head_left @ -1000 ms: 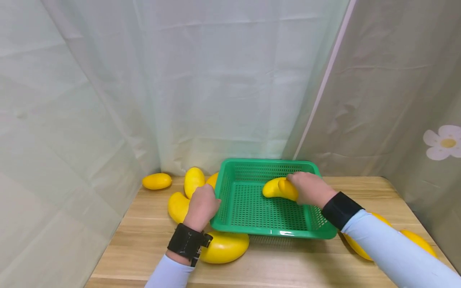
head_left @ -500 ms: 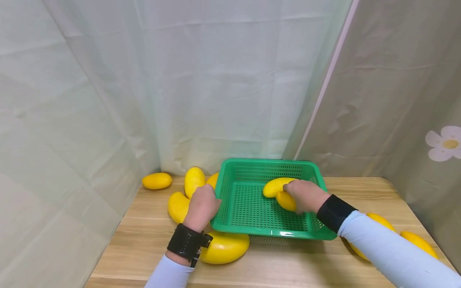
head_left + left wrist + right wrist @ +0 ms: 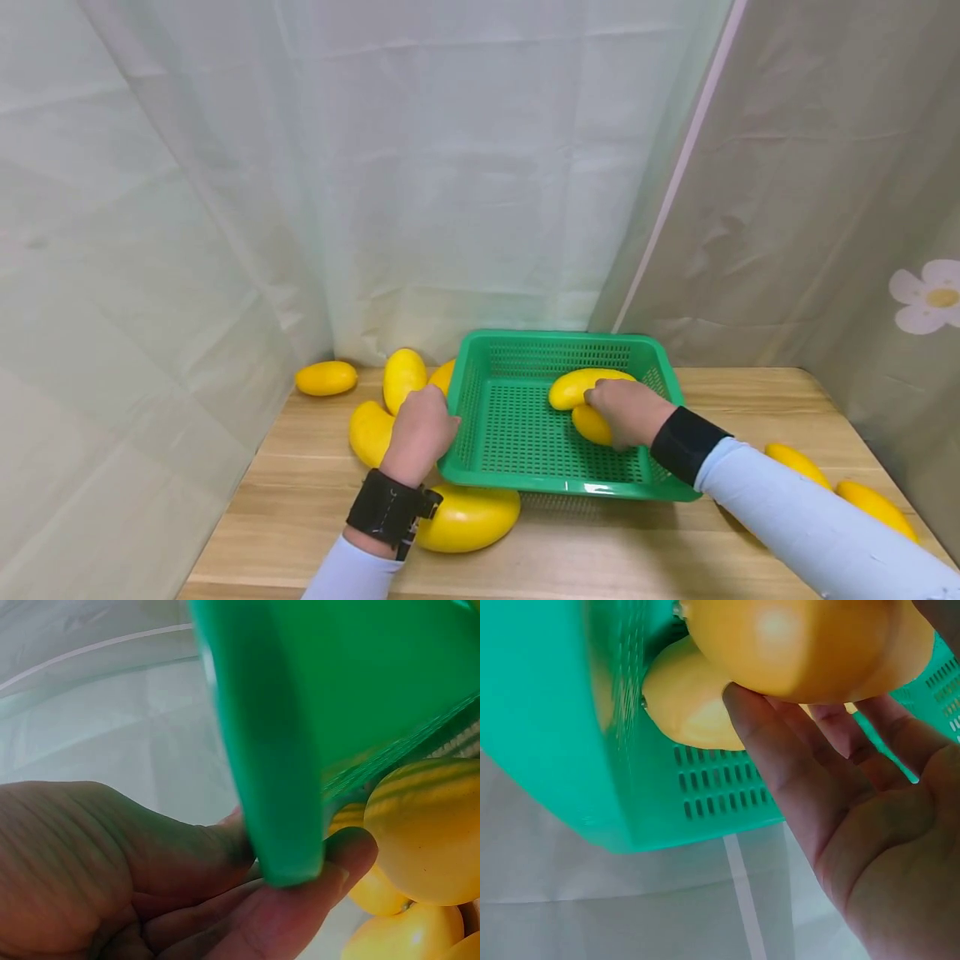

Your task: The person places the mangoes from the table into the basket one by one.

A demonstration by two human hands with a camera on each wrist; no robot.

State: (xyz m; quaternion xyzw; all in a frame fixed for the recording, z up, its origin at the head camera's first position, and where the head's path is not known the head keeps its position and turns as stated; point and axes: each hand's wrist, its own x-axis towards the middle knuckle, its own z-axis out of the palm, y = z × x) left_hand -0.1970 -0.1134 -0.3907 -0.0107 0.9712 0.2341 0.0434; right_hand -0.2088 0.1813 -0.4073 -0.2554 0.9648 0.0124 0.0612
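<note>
A green plastic basket (image 3: 517,481) with slotted walls is at the middle of the head view. My left hand (image 3: 422,433) pinches its left rim between thumb and fingers, as the left wrist view shows on the rim (image 3: 281,825). Inside the basket, my right hand (image 3: 633,412) holds a yellow mango (image 3: 592,425), fingers along one side and thumb on the other. Just behind it a second mango (image 3: 588,386) lies on the basket floor. In the right wrist view the held mango (image 3: 810,645) partly covers the other mango (image 3: 694,701).
Left of the basket lie several mangoes, one at the far left (image 3: 326,378) and one upright-looking (image 3: 404,379). A large mango (image 3: 468,518) sits below the basket's front left corner. More mangoes (image 3: 876,510) lie right, partly behind the sleeve. Curtains (image 3: 480,183) enclose the wooden table (image 3: 255,533).
My right hand has brought its mango down and toward me, off the other mango to a place in front of it. The left hand and basket have stayed put.
</note>
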